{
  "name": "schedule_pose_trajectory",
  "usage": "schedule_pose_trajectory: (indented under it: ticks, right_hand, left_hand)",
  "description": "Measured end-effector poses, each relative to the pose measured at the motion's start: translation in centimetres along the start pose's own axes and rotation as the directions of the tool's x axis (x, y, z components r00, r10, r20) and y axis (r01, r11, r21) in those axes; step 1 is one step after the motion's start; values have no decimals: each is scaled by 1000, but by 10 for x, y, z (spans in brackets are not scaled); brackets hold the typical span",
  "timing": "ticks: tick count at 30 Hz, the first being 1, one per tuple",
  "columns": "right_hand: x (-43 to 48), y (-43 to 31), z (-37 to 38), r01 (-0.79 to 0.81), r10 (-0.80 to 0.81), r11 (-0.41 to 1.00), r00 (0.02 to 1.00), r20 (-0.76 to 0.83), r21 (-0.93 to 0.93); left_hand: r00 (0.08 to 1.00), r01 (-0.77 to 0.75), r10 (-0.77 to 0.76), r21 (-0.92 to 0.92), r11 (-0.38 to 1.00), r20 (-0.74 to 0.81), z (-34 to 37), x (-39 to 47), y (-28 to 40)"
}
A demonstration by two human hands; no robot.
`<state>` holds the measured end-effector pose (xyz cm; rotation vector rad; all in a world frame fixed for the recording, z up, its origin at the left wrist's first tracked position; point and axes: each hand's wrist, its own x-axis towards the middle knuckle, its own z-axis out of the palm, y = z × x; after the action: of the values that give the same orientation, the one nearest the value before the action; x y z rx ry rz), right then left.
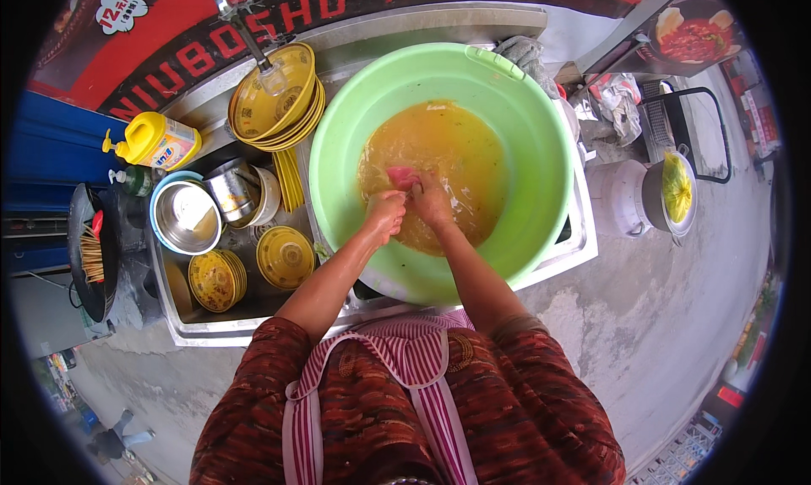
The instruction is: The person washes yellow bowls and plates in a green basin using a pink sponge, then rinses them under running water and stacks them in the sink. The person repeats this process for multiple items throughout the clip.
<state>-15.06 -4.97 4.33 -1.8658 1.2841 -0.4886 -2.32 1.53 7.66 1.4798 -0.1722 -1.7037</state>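
My left hand (384, 217) is curled into a fist over murky yellow-orange water (469, 143) in a large green plastic tub (532, 136). Whatever lies inside that fist is hidden. Close against it, my right hand (432, 200) reaches down at the water's surface, fingers bent around a pink piece, apparently a cloth (402, 177). Its folded end sticks out to the left of the right fingers. The two hands meet near the tub's near-left side, and the fingertips are partly hidden. Suds and small bits float around them.
Left of the tub, a steel sink (209, 330) holds stacked yellow bowls (215, 282), a steel pot (188, 215) and a steel mug (231, 190). More bowls (272, 98) stack under the faucet (253, 41). A yellow pump bottle (161, 139) stands behind. A grey cloth (526, 54) hangs by the tub's far rim.
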Motion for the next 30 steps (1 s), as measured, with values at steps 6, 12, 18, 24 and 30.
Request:
schedule_pose_trajectory:
  ticks: [6,12,18,24,30]
  right_hand:
    - [50,49,-46,-205,205,936,978,-29,-287]
    - [42,71,-40,-172,180,983,875,-450,58]
    - [18,43,10,-97,95,950,995,-20,-297]
    - [22,30,1,-232,256,922,966,39,-309]
    - [34,31,2,-165,207,972,939,-275,169]
  left_hand:
    - [1000,13,-9,181,983,-25,-20,21,-11]
    - [532,-338,818,941,-31,218,-22,47,-33]
    - [965,53,41,344,937,-259,0,61,-24]
    - [988,10,38,307,952,-152,9,40,1]
    - [976,-15,80,305,952,-202,-10,35,-9]
